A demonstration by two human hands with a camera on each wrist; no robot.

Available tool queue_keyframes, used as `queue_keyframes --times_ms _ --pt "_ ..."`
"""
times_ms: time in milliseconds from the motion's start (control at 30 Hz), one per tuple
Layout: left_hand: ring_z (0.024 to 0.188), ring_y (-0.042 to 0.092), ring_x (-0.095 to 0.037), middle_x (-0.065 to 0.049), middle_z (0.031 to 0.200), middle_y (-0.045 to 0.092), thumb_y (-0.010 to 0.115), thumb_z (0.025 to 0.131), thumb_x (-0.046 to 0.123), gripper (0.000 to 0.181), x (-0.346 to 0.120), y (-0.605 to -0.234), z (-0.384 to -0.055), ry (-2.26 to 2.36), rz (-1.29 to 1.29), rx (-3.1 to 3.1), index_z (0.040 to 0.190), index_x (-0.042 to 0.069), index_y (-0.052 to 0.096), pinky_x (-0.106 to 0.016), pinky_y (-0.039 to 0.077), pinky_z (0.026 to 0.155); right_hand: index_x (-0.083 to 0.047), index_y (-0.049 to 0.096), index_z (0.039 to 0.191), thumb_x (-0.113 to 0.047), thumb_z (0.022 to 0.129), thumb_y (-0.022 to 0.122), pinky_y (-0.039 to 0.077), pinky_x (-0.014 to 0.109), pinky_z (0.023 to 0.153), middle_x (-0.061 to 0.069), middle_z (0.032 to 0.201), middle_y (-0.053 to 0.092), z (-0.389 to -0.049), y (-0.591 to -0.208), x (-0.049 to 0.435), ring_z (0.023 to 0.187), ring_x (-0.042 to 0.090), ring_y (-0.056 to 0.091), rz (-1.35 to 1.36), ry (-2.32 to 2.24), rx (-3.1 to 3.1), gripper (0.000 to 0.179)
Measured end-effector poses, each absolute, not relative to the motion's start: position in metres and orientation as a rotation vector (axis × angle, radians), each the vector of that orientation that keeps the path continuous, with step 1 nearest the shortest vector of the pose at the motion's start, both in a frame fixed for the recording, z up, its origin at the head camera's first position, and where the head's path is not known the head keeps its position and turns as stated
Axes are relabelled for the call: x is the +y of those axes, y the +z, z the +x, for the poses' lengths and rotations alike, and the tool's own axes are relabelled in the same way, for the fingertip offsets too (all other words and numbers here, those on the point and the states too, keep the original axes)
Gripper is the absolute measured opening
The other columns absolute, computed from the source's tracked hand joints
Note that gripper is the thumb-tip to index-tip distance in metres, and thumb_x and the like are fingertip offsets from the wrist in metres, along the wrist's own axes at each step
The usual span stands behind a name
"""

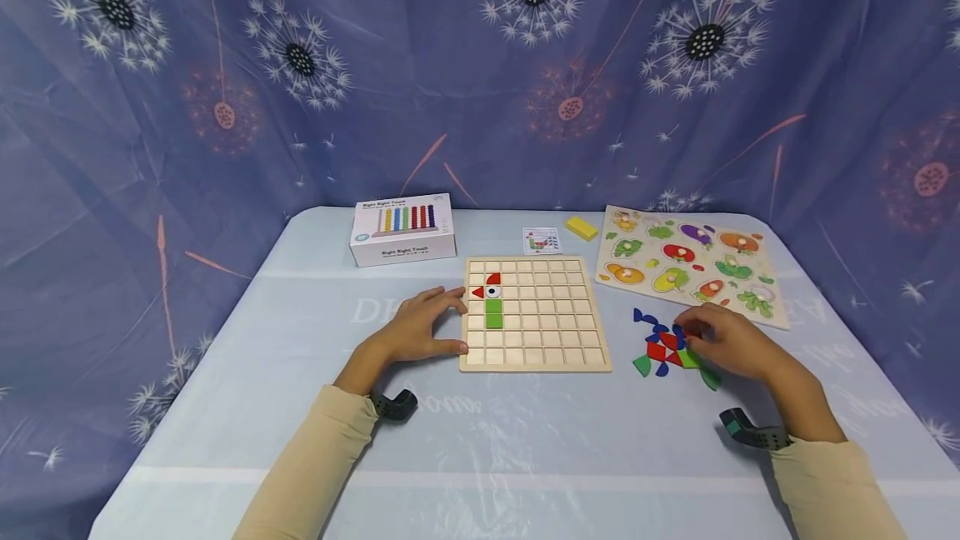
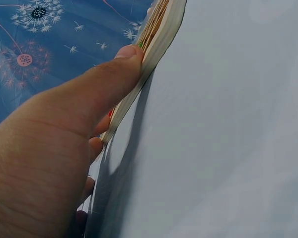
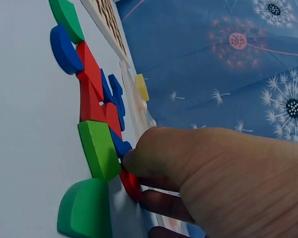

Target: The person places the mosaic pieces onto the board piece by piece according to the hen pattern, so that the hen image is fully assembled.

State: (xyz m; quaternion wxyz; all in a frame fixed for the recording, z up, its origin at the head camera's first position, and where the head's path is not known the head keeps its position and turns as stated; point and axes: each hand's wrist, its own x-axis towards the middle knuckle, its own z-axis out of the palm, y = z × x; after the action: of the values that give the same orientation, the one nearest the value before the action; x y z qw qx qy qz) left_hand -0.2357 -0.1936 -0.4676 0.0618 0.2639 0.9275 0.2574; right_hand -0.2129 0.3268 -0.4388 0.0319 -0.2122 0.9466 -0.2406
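- A white printed box (image 1: 402,233) sits far left on the pale tabletop (image 1: 555,440), near the far edge.
- A person's left hand (image 1: 416,327) spreads along the left side of a wooden board (image 1: 536,368), thumb by the near corner and a fingertip farther up; the fingers touch the rim without closing round it.
- The gridded board lies flat at center, with colored tiles (image 1: 493,307) in its left columns. It looks stiff, fairly light and apt to slide if pushed; its outer rim seems the place to steady it.
- Beyond its far edge, a picture card (image 1: 542,241) and a yellow block (image 1: 581,228) limit room; the near side offers a broad open stretch.
- Across a bare strip to the right, loose pieces (image 1: 656,352) crowd together, several touching. They look rigid, light and smooth, perhaps slippery, best pinched by their side edges.
- Behind them, a picture puzzle's (image 1: 707,255) near edge narrows the far-side room.
- The person's right hand (image 1: 731,342) bends over the cluster's right end, thumb and fingertips curled about a red piece (image 3: 130,186) beside a light-green piece (image 3: 98,151); whether it grasps or merely touches, one cannot tell.
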Motion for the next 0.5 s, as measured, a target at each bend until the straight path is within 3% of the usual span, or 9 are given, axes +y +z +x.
queue_keyframes --times_ms 500 --pt "0.150 0.020 -0.034 0.004 0.163 0.033 0.077 0.081 0.061 0.059 -0.1930 -0.4657 -0.2350 0.784 0.797 2.801 0.125 0.028 0.055 -0.061 0.018 0.114 -0.001 0.068 0.115 -0.002 0.085 0.077 0.049 0.059 0.092 0.010 0.108 0.067 -0.2128 -0.4416 0.3334 0.098 0.029 0.061 -0.619 -0.718 2.929 0.031"
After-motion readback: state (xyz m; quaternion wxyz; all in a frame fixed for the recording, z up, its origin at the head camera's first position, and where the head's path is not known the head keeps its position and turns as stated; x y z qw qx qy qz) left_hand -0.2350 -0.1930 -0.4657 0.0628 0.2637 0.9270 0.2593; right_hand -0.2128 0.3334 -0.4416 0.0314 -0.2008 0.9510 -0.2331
